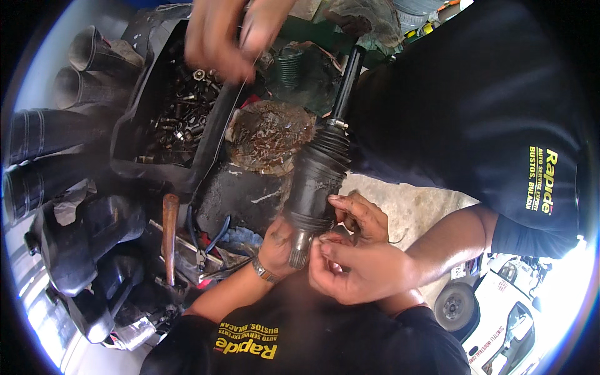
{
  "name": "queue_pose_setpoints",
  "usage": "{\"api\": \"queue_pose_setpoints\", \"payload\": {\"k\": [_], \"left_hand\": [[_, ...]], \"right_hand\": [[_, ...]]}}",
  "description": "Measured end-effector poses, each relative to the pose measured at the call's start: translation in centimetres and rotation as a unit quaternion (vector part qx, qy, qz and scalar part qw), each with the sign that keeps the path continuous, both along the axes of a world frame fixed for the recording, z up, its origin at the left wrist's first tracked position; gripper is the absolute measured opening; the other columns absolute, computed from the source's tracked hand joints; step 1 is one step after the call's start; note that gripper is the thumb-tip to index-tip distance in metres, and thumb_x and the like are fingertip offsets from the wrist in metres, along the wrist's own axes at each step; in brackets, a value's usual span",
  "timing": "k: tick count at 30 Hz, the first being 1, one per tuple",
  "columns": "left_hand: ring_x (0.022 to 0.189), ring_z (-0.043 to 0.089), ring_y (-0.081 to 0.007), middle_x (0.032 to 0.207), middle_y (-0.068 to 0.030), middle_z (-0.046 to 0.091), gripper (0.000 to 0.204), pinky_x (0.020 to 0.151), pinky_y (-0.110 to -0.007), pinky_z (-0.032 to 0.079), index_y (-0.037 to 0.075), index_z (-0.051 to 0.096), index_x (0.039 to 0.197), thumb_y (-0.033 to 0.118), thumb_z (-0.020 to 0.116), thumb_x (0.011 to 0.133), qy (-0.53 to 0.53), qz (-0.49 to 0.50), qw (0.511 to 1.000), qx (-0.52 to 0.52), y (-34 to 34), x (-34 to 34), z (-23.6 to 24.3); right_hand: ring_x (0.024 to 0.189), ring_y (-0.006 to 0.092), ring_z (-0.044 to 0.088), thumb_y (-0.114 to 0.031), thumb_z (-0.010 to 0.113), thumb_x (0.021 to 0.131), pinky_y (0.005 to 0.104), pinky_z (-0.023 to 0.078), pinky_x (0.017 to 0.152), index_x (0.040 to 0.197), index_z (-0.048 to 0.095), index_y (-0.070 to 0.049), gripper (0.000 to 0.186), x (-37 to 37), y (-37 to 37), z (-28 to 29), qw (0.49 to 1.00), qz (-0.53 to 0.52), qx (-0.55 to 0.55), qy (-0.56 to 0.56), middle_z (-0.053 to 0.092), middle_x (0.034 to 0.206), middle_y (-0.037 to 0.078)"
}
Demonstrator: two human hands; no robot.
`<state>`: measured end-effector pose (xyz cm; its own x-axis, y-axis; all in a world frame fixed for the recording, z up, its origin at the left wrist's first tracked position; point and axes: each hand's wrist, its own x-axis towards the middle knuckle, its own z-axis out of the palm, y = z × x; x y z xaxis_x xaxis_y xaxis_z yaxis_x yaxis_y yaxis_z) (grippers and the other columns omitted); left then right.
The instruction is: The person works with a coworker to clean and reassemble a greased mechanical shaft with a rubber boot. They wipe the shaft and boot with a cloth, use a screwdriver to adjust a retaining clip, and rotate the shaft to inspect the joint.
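A CV axle with a black ribbed rubber boot (315, 175) stands slanted in front of me, its splined metal end (301, 249) toward me. My left hand (276, 245), below a wristwatch, is closed round the lower end beside the splines. My right hand (362, 217) curls its fingers against the right side of the boot; its forearm passes behind a co-worker's arm. The co-worker's hand (356, 270) pinches near the boot's lower edge, and what it holds is hidden. A small clamp (337, 123) circles the boot's narrow end, where the black shaft (351, 78) begins.
A black bin (206, 159) of loose nuts and bolts stands left, under another blurred hand (234, 44). Near it lie a greasy plastic sheet (272, 134), a hammer with a wooden handle (169, 231) and blue-handled pliers (219, 231). A co-worker's black-shirted torso (450, 119) fills the right.
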<state>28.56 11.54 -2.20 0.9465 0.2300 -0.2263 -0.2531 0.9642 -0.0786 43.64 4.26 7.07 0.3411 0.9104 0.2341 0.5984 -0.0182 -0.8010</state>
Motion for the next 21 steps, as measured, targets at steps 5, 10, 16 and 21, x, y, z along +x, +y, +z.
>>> {"api": "queue_pose_setpoints", "payload": {"k": [5,10,16,21], "left_hand": [[0.125,0.056,-0.0311,0.141,-0.0169,0.052,0.058,0.106,-0.048,0.048,0.006,0.036,0.148,0.027,0.059,0.099,0.043,0.028,0.998,0.037,-0.6,0.0,-1.3],[0.128,0.055,-0.0332,0.143,-0.0173,0.051,0.067,0.108,-0.051,0.045,0.007,0.032,0.15,0.028,0.064,0.096,-0.003,0.031,0.999,0.007,-0.7,-0.7,-1.9],[0.128,0.055,-0.0315,0.143,-0.0165,0.05,0.064,0.107,-0.051,0.046,0.008,0.034,0.149,0.03,0.064,0.096,-0.003,0.016,1.0,-0.001,-0.6,-0.6,-1.3],[0.125,0.057,-0.0311,0.14,-0.0164,0.052,0.063,0.104,-0.05,0.049,0.008,0.035,0.148,0.031,0.063,0.096,-0.014,0.008,1.0,-0.013,-0.6,-0.2,-1.4]], "right_hand": [[0.073,0.0271,0.069,-0.023,0.088,0.075,0.033,0.054,0.062,0.111,0.06,-0.003,0.049,1.5,-1.2,-3.8,0.997,-0.006,0.024,0.07,0.067,0.091,0.014],[0.074,0.0274,0.07,-0.02,0.083,0.079,0.0328,0.055,0.063,0.109,0.064,-0.004,0.04,1.4,-2.5,-4.7,0.998,0.003,0.036,-0.045,0.069,0.089,0.013],[0.072,0.0274,0.071,-0.018,0.08,0.083,0.0327,0.055,0.062,0.11,0.064,-0.004,0.035,-0.3,-2.5,-4.4,0.984,-0.055,0.067,-0.158,0.07,0.087,0.012],[0.071,0.0255,0.07,-0.01,0.084,0.078,0.0332,0.056,0.062,0.104,0.06,-0.005,0.036,-0.7,-2.9,-4.8,0.994,-0.091,0.064,-0.009,0.069,0.085,0.013]]}}
